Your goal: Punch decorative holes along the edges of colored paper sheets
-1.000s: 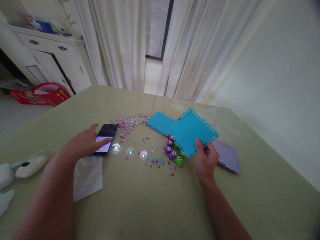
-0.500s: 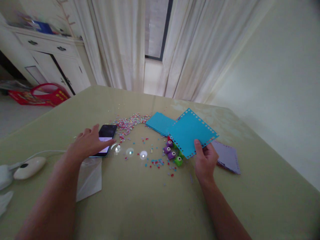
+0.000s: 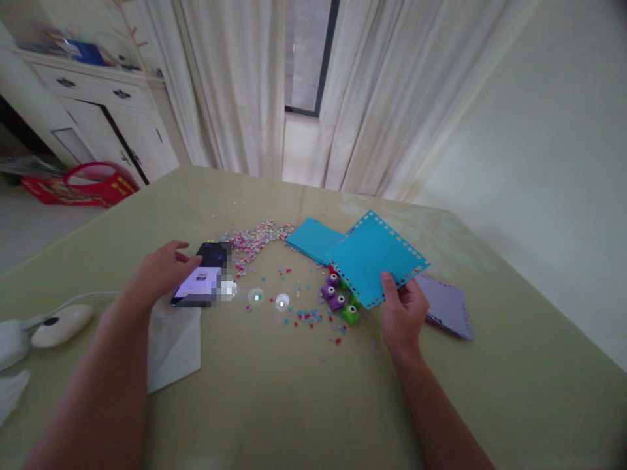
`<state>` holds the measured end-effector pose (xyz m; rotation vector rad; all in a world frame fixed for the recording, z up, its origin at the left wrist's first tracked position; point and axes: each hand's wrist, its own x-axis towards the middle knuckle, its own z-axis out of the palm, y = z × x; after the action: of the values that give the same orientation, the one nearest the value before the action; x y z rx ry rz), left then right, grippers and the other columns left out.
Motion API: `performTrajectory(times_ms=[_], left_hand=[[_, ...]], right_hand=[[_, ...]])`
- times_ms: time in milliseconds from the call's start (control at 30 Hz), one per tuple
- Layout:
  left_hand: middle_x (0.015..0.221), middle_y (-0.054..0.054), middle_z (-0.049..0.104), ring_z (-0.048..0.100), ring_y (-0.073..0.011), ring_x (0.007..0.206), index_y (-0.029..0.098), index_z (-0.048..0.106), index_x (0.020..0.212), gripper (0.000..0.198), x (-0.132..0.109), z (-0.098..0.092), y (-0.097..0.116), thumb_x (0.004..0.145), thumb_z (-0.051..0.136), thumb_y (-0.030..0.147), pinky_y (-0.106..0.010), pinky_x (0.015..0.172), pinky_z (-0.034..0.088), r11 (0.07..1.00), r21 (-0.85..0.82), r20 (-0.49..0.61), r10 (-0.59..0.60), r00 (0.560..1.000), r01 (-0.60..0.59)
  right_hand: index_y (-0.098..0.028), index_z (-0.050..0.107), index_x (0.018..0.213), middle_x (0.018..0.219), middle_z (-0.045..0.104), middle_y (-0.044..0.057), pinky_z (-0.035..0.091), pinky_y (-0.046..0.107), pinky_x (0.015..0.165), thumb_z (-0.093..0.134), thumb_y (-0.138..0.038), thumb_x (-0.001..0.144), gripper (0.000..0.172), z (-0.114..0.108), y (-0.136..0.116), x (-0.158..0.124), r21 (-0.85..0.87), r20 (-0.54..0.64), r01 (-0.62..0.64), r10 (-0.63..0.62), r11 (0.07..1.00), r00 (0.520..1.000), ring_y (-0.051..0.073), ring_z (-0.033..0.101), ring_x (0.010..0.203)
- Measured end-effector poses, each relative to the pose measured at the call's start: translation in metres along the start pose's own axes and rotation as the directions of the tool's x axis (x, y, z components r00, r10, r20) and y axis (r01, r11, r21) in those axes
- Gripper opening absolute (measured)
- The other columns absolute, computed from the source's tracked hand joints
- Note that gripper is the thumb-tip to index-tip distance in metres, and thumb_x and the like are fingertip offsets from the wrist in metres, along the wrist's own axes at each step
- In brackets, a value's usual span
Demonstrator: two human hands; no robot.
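Note:
My right hand (image 3: 405, 313) pinches a square sheet of blue paper (image 3: 375, 258) by its lower corner, thumb on top. Small holes are punched along the sheet's edges. Under and beside it lie small purple and green hole punches (image 3: 337, 301) with eye shapes, partly hidden by the sheet. My left hand (image 3: 164, 269) is over the left side of a smartphone (image 3: 204, 277) with a lit screen. Its thumb and forefinger are apart with nothing between them; whether a fingertip touches the phone I cannot tell.
Blue sheets (image 3: 313, 240) lie stacked behind the punches, purple sheets (image 3: 445, 307) to the right. Colourful paper bits (image 3: 257, 236) are heaped behind the phone, with more scattered midtable. A white paper (image 3: 179, 346), a cable and a white oval device (image 3: 63, 326) are at left.
My left hand has drawn back to the left, and its thumb has come off the phone's screen, uncovering more of it. My right hand and the blue sheet stay nearly still.

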<state>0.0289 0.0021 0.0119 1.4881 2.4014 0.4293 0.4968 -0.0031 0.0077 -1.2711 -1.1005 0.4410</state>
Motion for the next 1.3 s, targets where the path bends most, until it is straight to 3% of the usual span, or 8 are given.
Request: performTrajectory(times_ms=[133,267,367,533,800,967,1300], left_hand=[[0.123,-0.018,0.078,0.070,-0.0446,0.120,0.020,0.058,0.142,0.072,0.000,0.000,0.004,0.088,0.049,0.067,-0.058,0.103,0.052,1.000,0.007,0.010,0.010,1.000,-0.010],[0.131,-0.025,0.073,0.065,-0.0461,0.128,0.011,0.047,0.151,0.087,-0.012,0.004,0.021,0.090,0.047,0.074,-0.056,0.106,0.050,0.997,0.060,0.019,0.042,0.999,-0.043],[0.143,-0.032,0.062,0.058,-0.0513,0.136,0.012,0.047,0.152,0.096,-0.022,0.010,0.036,0.088,0.046,0.083,-0.060,0.108,0.047,0.982,0.174,-0.017,0.074,0.997,-0.070],[0.142,-0.035,0.058,0.057,-0.0529,0.134,0.007,0.050,0.149,0.092,-0.031,0.014,0.047,0.087,0.051,0.075,-0.059,0.104,0.048,0.969,0.237,-0.079,0.084,0.993,-0.063],[0.137,-0.039,0.061,0.059,-0.0595,0.125,0.008,0.058,0.140,0.085,-0.035,0.007,0.055,0.085,0.057,0.073,-0.068,0.093,0.049,0.977,0.206,-0.087,0.076,0.993,-0.056],[0.133,-0.037,0.064,0.062,-0.0588,0.120,0.011,0.060,0.132,0.081,-0.034,0.008,0.057,0.082,0.060,0.074,-0.070,0.088,0.050,0.975,0.216,-0.113,0.081,0.990,-0.055],[0.133,-0.034,0.065,0.061,-0.0592,0.122,0.015,0.063,0.126,0.074,-0.029,0.011,0.041,0.083,0.062,0.075,-0.070,0.090,0.050,0.987,0.144,-0.216,0.104,0.971,-0.074]], right_hand=[[-0.016,0.072,0.089,0.072,0.061,-0.001,0.043,0.028,0.060,0.079,-0.058,0.084,0.044,0.001,-0.001,0.000,0.000,0.002,-0.015,0.015,1.000,1.000,0.015,0.047,0.062],[-0.015,0.073,0.092,0.075,0.063,0.000,0.044,0.029,0.062,0.078,-0.058,0.085,0.043,0.000,0.000,0.000,0.007,0.005,-0.007,0.006,1.000,1.000,0.015,0.049,0.064],[-0.015,0.072,0.090,0.073,0.061,-0.001,0.043,0.028,0.061,0.078,-0.058,0.086,0.043,-0.001,0.001,-0.001,0.004,0.011,-0.008,0.008,1.000,1.000,0.014,0.047,0.063],[-0.015,0.073,0.091,0.077,0.065,0.001,0.045,0.028,0.063,0.078,-0.057,0.085,0.043,-0.001,0.003,0.000,0.007,0.010,0.005,-0.005,1.000,1.000,0.015,0.051,0.066],[-0.015,0.072,0.091,0.076,0.063,0.000,0.044,0.027,0.062,0.078,-0.055,0.086,0.040,-0.001,0.003,0.000,0.016,0.014,0.006,-0.006,1.000,1.000,0.014,0.049,0.065],[-0.015,0.072,0.091,0.075,0.063,0.000,0.044,0.028,0.062,0.077,-0.057,0.085,0.043,-0.001,0.000,0.000,0.006,0.017,-0.010,0.010,1.000,1.000,0.014,0.049,0.064],[-0.016,0.068,0.088,0.072,0.060,-0.002,0.042,0.027,0.059,0.077,-0.059,0.086,0.043,0.000,0.002,0.004,0.042,0.028,-0.024,0.023,0.999,0.999,0.013,0.047,0.063]])
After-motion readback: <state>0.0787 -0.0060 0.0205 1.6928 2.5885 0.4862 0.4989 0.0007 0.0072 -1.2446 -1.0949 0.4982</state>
